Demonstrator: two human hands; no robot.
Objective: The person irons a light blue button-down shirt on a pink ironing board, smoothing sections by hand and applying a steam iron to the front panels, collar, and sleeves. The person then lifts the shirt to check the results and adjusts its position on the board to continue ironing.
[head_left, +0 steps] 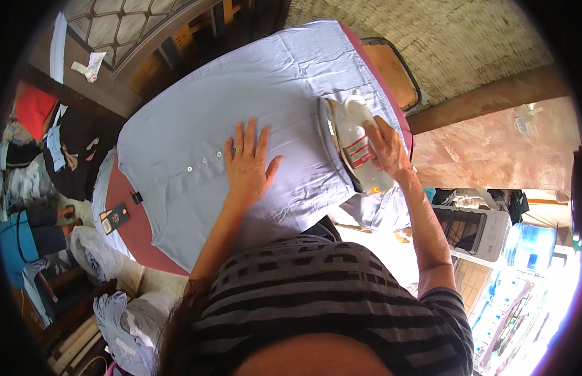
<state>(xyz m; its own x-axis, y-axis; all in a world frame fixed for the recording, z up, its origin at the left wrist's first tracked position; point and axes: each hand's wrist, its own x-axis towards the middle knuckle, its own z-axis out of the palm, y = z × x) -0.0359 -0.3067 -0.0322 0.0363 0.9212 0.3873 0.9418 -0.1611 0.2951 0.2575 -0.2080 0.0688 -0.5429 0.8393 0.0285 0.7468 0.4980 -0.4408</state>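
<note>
A light blue-grey buttoned garment (197,113) lies spread over a dark red ironing board (123,194). My left hand (247,161) rests flat on the cloth beside its row of small white buttons, fingers spread, a ring on one of them. At the right, my right hand (387,149) is wrapped round the handle of a white clothes iron (353,141) with red stripes and a lit orange lamp. The iron stands on the garment near the board's right side, its soleplate against the cloth. A dark hang tag (116,217) hangs at the garment's left end.
Behind the board at the right is a chair (391,72) with a tan surface. A white appliance (472,232) and a blue water bottle (530,247) stand at the lower right. Piled clothes and plastic bags (95,254) lie at the left, where another person (27,241) is partly visible.
</note>
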